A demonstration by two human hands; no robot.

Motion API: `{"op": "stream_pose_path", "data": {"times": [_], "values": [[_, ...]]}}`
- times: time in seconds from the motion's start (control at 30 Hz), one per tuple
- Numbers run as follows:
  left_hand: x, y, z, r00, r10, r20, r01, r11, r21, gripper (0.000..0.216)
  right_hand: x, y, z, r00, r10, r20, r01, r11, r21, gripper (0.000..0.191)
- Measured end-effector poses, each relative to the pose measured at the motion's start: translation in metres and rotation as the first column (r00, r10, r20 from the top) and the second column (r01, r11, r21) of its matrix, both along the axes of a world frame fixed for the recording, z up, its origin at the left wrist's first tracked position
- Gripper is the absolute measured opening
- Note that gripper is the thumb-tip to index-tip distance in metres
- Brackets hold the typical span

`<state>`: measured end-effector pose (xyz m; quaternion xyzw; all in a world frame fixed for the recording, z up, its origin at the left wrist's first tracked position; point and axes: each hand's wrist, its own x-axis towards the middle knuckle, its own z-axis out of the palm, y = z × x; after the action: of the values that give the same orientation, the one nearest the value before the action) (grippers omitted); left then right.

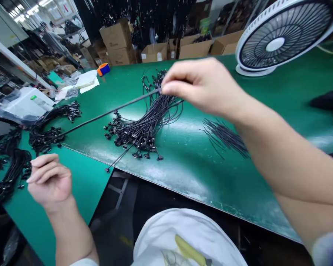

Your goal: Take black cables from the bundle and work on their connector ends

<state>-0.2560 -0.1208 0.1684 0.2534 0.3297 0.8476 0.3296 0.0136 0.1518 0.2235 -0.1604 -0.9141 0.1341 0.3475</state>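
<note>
My right hand (pixel 194 83) is closed in a pinch on the end of a black cable (pixel 111 111). The cable stretches taut down to the left, reaching the dark cable bundle (pixel 48 136) at the table's left side. My left hand (pixel 51 179) is raised lower left with its fingers curled; whether anything is between the fingertips is hidden. Below my right hand lies a bundle of black cables with small connectors (pixel 144 127). Right of it, partly behind my right forearm, is a bunch of thin black cable ties or wires (pixel 224 136).
A white fan (pixel 277 42) stands at the back right of the green table (pixel 188 162). Cardboard boxes (pixel 194 46) line the far edge. An orange and blue tape roll (pixel 103 69), papers (pixel 87 80) and a white box (pixel 24 105) sit left. More cables (pixel 12 170) lie far left.
</note>
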Motion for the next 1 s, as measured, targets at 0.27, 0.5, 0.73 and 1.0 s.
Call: {"op": "stream_pose_path", "data": {"times": [0.27,0.5,0.73,1.0], "values": [[0.088,0.043,-0.052,0.704,-0.237,-0.670,-0.166,0.861,-0.480,0.025,0.000,-0.098,-0.076,0.856,0.229,0.463,-0.328,0.933,0.146,0.022],[0.118,0.047,-0.063,0.785,-0.610,-0.108,0.489,0.717,-0.497,0.033,0.051,-0.064,-0.064,0.915,0.227,0.332,-0.217,0.974,-0.066,0.033],[0.124,0.066,-0.066,0.643,-0.764,-0.042,0.616,0.550,-0.564,0.033,0.094,-0.057,-0.095,0.960,0.063,0.274,-0.040,0.995,-0.088,0.041],[0.131,0.071,-0.060,0.708,-0.676,0.205,0.698,0.624,-0.350,0.021,0.130,-0.034,-0.113,0.957,-0.015,0.290,0.106,0.947,-0.303,0.042]]}}
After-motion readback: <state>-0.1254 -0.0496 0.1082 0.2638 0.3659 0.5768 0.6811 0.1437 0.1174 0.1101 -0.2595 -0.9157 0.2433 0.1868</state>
